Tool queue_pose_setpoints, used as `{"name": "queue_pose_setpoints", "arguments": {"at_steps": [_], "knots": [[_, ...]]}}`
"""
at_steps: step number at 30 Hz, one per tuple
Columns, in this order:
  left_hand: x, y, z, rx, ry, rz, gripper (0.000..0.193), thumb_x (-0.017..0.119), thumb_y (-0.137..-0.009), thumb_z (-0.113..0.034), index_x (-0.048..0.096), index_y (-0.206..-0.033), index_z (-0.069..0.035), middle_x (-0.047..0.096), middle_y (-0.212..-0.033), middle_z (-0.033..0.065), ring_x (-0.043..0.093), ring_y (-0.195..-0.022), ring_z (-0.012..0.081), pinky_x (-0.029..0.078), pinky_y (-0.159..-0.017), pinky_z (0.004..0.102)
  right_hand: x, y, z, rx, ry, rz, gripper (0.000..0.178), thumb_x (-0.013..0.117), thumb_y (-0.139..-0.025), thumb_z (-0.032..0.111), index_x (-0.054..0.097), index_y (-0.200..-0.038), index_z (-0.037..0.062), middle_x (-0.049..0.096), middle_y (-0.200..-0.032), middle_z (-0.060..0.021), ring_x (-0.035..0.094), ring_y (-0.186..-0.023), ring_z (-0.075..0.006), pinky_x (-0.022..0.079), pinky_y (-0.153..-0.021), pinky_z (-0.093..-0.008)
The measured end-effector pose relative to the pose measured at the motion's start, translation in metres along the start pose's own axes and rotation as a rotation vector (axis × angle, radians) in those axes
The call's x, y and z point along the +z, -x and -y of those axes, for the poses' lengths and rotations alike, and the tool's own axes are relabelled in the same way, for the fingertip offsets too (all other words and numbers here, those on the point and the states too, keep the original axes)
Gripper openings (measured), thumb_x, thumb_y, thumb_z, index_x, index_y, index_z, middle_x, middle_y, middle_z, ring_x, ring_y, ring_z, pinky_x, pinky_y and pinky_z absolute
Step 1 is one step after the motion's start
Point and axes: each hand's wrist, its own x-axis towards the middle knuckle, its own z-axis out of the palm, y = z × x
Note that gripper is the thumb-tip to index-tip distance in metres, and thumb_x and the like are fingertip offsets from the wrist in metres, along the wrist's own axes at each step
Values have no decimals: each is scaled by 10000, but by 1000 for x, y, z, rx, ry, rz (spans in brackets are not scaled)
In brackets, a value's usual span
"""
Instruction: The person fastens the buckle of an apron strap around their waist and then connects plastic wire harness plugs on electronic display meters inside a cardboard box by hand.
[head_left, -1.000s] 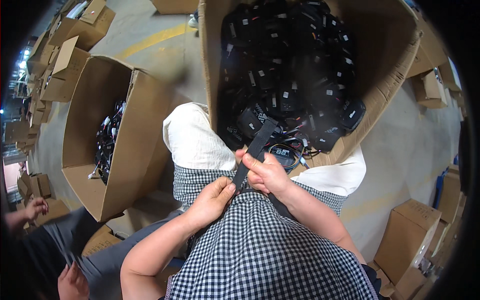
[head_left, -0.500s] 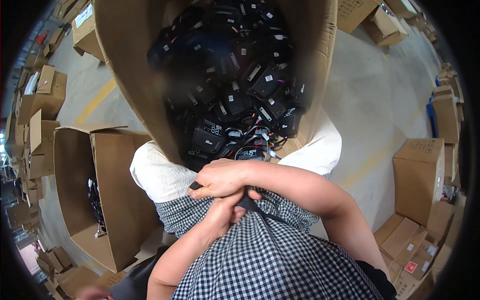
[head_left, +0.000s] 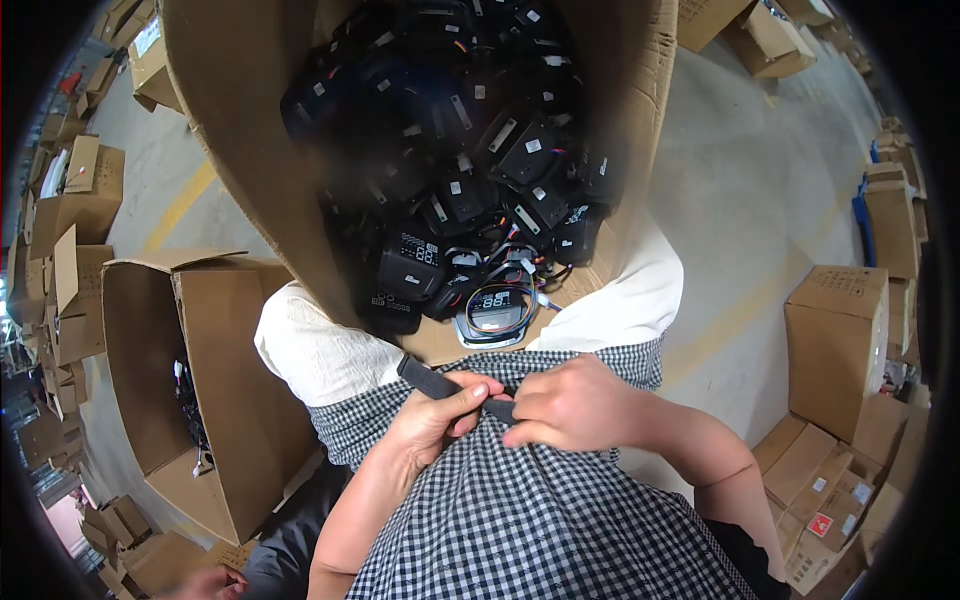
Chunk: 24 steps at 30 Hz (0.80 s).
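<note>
Both my hands are closed on a dark grey fabric strap in front of the checked apron over my lap. My left hand pinches it between thumb and fingers, and its flat end sticks out up and to the left. Just to the right, my right hand grips the strap's other part near the apron's gathered cloth. Beyond my knees a tall cardboard box holds a heap of black display units with coloured wires. The nearest, a light-rimmed display unit with a wire loop, lies at the box's near edge.
An open cardboard box with dark wired parts stands at my left. Another person's hand and dark clothing show at lower left. To the right are a closed carton and flat cartons. More boxes line both sides.
My right hand has moved off from across my left hand to its right side. More of the strap now shows, including its end. The view has shifted slightly.
</note>
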Motion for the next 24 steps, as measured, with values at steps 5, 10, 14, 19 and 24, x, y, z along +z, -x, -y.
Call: {"name": "queue_pose_setpoints", "arguments": {"at_steps": [5,10,14,19,24], "knots": [[15,4,-21,803,-1415,129,221,669,-763,6,583,-959,-50,652,-793,52,665,-716,200,499,-553,308,49,-7,-62,312,-1230,-106,432,434,-1006,250,437,-1333,-32,595,-1059,-95,590,-852,-130,515,-667,-262],[7,5,-21,1420,-1906,-20,271,670,-678,-136,614,-942,-123,665,-908,-5,578,-629,133,426,-537,299,74,-29,-66,282,-1612,155,433,449,-997,176,384,-1388,1,579,-1072,-47,563,-846,-107,498,-758,-242],[-1,10,-20,1585,-1812,-208,285,654,-670,-155,665,-954,-171,652,-961,-27,516,-625,94,345,-522,246,75,-36,-62,197,-1737,227,500,554,-935,105,384,-1398,22,582,-1082,-35,556,-862,-106,489,-765,-250],[-12,11,-13,1555,-1835,-280,228,628,-849,-356,692,-952,-163,651,-795,-35,514,-546,101,339,-478,253,37,-36,-44,-106,-294,-189,311,635,-815,132,617,-1116,55,589,-844,-13,563,-788,-131,441,-668,-287],[-20,32,-15,1250,-2010,-308,257,670,-827,-339,614,-694,-126,628,-688,1,527,-522,149,357,-452,307,45,-20,-57,-286,646,-351,161,603,-745,171,645,-892,121,474,-651,34,515,-649,-131,361,-598,-289]]}}
